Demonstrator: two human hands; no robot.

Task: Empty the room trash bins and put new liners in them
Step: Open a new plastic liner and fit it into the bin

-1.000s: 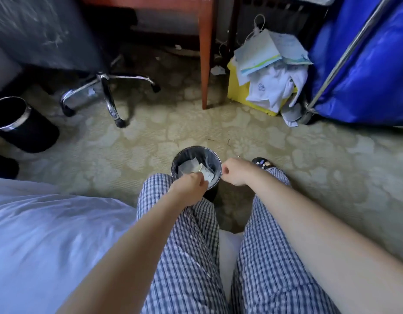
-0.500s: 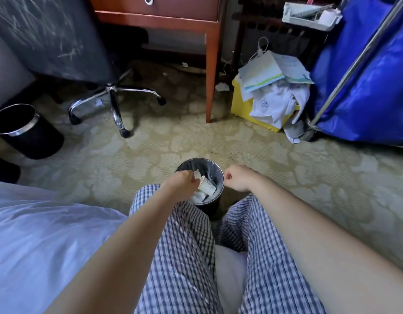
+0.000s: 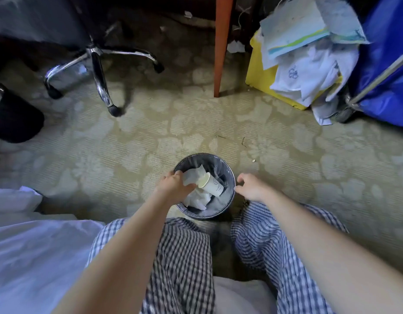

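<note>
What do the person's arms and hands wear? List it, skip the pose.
The left arm and right arm are bare, with no sleeves in view. Left hand and right hand: no gloves, watch, bracelet or visible rings. Blue-and-white checked trousers below.

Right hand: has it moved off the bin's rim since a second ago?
No. The right hand stays at the right rim of the bin, as before; only its fingers have loosened from a fist.
</note>
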